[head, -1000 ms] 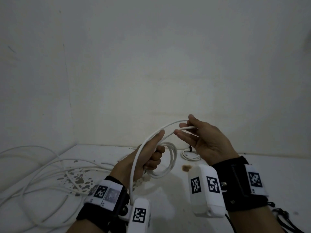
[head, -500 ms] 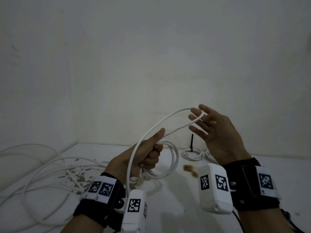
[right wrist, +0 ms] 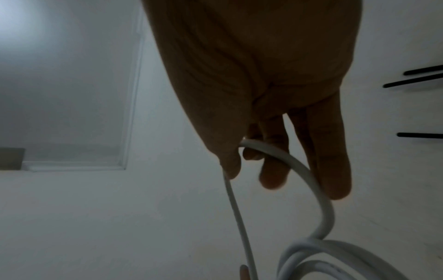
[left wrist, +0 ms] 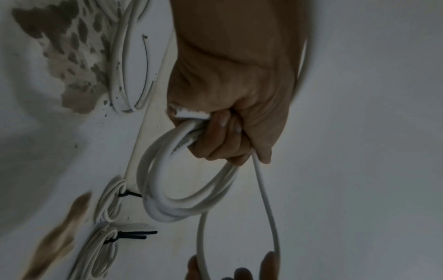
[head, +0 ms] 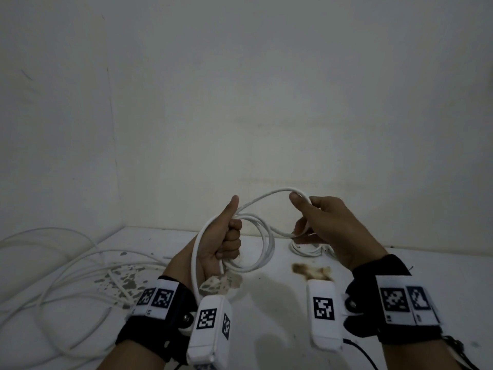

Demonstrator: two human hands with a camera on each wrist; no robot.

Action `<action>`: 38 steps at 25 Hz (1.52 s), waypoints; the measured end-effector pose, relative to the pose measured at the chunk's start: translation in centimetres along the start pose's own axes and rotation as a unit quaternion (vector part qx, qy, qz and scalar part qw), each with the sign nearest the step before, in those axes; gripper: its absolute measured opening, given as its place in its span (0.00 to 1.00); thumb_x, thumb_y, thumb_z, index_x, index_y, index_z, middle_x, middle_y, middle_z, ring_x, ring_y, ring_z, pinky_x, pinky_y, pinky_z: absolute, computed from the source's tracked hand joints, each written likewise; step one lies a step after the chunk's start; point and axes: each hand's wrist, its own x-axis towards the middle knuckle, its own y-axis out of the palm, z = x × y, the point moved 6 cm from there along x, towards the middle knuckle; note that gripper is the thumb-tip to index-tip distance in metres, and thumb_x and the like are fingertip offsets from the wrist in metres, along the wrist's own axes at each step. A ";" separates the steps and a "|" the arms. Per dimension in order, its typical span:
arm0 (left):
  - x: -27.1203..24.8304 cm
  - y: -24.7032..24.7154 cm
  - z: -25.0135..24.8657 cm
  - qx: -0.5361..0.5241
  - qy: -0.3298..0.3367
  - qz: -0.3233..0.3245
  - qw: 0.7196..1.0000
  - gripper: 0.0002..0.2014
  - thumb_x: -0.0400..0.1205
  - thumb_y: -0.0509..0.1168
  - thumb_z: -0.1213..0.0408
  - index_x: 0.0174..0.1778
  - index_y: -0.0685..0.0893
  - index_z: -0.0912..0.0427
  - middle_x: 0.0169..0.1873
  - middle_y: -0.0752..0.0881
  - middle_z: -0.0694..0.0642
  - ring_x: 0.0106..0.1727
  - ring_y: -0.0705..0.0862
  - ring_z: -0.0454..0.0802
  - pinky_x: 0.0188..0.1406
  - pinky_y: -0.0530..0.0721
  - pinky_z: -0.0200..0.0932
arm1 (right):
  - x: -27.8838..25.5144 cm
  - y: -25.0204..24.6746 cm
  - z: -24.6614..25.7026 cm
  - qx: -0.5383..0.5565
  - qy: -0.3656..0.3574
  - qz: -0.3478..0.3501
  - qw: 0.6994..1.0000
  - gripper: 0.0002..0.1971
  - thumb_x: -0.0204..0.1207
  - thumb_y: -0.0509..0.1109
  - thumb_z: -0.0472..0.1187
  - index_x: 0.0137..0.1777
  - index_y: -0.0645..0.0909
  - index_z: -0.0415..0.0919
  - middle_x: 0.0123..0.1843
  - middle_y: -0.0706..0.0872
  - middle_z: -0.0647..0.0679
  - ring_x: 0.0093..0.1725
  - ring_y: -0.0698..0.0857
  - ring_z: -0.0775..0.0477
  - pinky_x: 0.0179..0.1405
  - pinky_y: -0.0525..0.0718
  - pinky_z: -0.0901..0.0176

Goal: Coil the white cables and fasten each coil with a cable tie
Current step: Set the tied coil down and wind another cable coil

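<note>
- Desk [head: 400, 284]: white, stained surface; we note loose white cables [head: 53, 263] sprawled at its left.
- Finished coils [left wrist: 107, 200]: two on the desk, each cinched with a black cable tie [left wrist: 129, 194].
- Cable coil [head: 262, 247]: held in the air between us and the wall, several turns gathered. We judge it light, springy and smooth, apt to unwind; best held where the turns cross.
- Left hand [head: 218, 244]: fist clamped round the coil's turns, thumb up.
- Right hand [head: 328, 231]: fingers curled round the fresh loop [head: 277, 193], guiding it toward the coil.
- Writing: none readable; only black-and-white square markers on the wristbands.
</note>
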 end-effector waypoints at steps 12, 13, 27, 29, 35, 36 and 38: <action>-0.7 -2.0 -0.5 0.209 0.036 -0.023 0.977 0.29 0.66 0.68 0.29 0.21 0.63 0.48 0.20 0.57 0.49 0.20 0.54 0.45 0.16 0.54 0.36 | -1.3 -3.7 2.7 -0.211 -0.257 -0.302 0.894 0.14 0.72 0.72 0.29 0.33 0.71 0.43 0.29 0.80 0.45 0.29 0.77 0.47 0.27 0.69 0.61; -0.9 -1.9 -0.5 0.223 0.036 -0.012 0.974 0.29 0.66 0.67 0.28 0.21 0.63 0.49 0.21 0.57 0.49 0.20 0.54 0.45 0.16 0.54 0.36 | -1.8 -4.1 2.7 -0.240 -0.272 -0.365 0.858 0.12 0.75 0.74 0.36 0.37 0.73 0.43 0.35 0.82 0.43 0.34 0.79 0.43 0.29 0.69 0.61; 0.0 0.7 0.2 -0.027 0.005 0.090 0.996 0.26 0.88 0.52 0.51 0.22 0.65 0.52 0.12 0.57 0.46 0.09 0.55 0.40 0.09 0.52 0.29 | 1.3 1.5 -3.0 0.357 0.083 -0.006 0.930 0.12 0.78 0.73 0.43 0.54 0.80 0.35 0.48 0.90 0.39 0.37 0.92 0.45 0.27 0.88 0.58; 0.0 1.3 -0.1 -0.080 0.006 0.120 0.989 0.23 0.84 0.55 0.51 0.21 0.66 0.52 0.12 0.56 0.46 0.08 0.57 0.40 0.09 0.51 0.29 | 1.2 3.0 -3.1 0.224 0.073 0.000 0.972 0.10 0.76 0.77 0.42 0.48 0.82 0.35 0.36 0.82 0.42 0.23 0.82 0.49 0.19 0.79 0.61; -0.9 2.2 1.4 -0.065 -0.053 0.164 0.983 0.22 0.80 0.58 0.50 0.20 0.66 0.52 0.10 0.59 0.46 0.07 0.58 0.39 0.09 0.52 0.28 | 0.6 4.1 -4.1 0.029 0.071 0.126 0.989 0.20 0.82 0.65 0.61 0.44 0.90 0.48 0.29 0.77 0.51 0.29 0.71 0.52 0.31 0.69 0.58; -1.0 2.4 1.5 -0.057 -0.054 0.165 0.983 0.22 0.79 0.58 0.49 0.20 0.66 0.52 0.10 0.59 0.46 0.08 0.58 0.39 0.09 0.51 0.28 | 0.5 4.3 -4.0 0.042 0.062 0.145 0.987 0.19 0.83 0.64 0.60 0.46 0.90 0.48 0.33 0.80 0.49 0.32 0.75 0.51 0.34 0.73 0.56; -1.1 3.0 1.9 -0.025 -0.058 0.154 0.986 0.22 0.78 0.59 0.45 0.21 0.64 0.52 0.11 0.58 0.46 0.09 0.56 0.39 0.11 0.49 0.30 | 0.6 4.6 -3.7 0.132 0.063 0.119 0.982 0.16 0.85 0.63 0.54 0.53 0.89 0.47 0.40 0.87 0.44 0.35 0.83 0.47 0.34 0.81 0.55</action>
